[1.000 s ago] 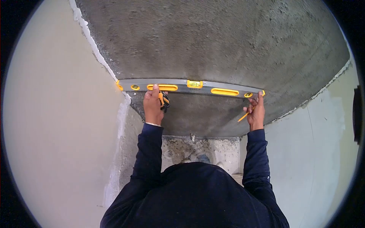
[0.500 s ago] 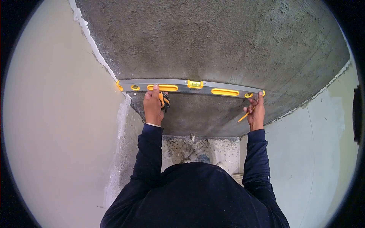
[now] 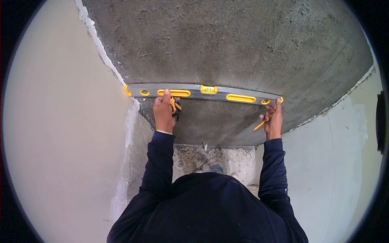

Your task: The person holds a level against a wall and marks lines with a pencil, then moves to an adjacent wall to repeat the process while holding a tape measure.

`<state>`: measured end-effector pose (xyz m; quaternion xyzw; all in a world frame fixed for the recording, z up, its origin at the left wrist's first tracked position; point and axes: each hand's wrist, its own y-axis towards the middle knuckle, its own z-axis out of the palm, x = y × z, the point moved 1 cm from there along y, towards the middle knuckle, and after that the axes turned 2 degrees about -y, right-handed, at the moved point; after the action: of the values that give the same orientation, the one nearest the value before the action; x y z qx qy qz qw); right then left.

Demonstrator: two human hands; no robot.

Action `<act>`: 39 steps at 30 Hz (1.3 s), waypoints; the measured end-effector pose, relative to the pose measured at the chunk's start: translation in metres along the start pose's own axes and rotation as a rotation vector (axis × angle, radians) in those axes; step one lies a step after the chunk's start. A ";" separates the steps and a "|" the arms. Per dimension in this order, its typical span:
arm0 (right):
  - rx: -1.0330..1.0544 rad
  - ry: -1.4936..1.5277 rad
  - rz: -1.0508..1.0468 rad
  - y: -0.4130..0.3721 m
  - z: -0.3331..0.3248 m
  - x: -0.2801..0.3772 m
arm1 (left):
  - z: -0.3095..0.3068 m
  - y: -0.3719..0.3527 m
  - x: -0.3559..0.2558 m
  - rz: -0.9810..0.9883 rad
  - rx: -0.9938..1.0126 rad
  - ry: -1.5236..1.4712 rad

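Note:
A grey and yellow spirit level [image 3: 198, 91] lies across the rough grey wall, its left end meeting the pale wall's edge. My left hand [image 3: 163, 114] is closed, thumb pressed on the level near its left slot, with a black and yellow tape measure [image 3: 176, 107] held in the same hand. At the level's right end is my right hand [image 3: 274, 120], index finger extended against the level. A yellow pencil [image 3: 259, 125] sticks out from between its fingers, pointing down and left.
A rough grey cement wall [image 3: 227, 40] fills the middle. Smooth pale walls stand at left [image 3: 65, 121] and right [image 3: 316, 170], with ragged white plaster along the left joint [image 3: 99, 46]. Below lies a speckled, stained floor [image 3: 239, 160]. A dark object [image 3: 381, 121] sits at the far right.
The level and my left hand with the tape measure have shifted very slightly to the right. My right hand and the pencil look the same.

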<state>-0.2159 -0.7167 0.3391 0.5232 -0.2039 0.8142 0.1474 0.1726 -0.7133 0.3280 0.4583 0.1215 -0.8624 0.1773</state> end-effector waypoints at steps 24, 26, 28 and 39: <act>0.004 -0.006 -0.047 0.007 -0.010 0.003 | 0.007 -0.007 -0.001 -0.002 0.167 -0.050; 0.001 -0.008 -0.050 0.007 -0.010 0.004 | 0.006 -0.007 -0.001 0.020 0.153 -0.075; 0.014 -0.007 -0.048 0.006 -0.009 0.005 | 0.006 -0.006 0.001 0.023 0.150 -0.079; 0.010 -0.005 -0.057 0.010 -0.010 0.003 | 0.013 -0.010 -0.002 0.051 0.126 -0.092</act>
<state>-0.2298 -0.7205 0.3361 0.5317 -0.1855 0.8093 0.1673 0.1600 -0.7085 0.3371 0.4315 0.0473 -0.8836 0.1753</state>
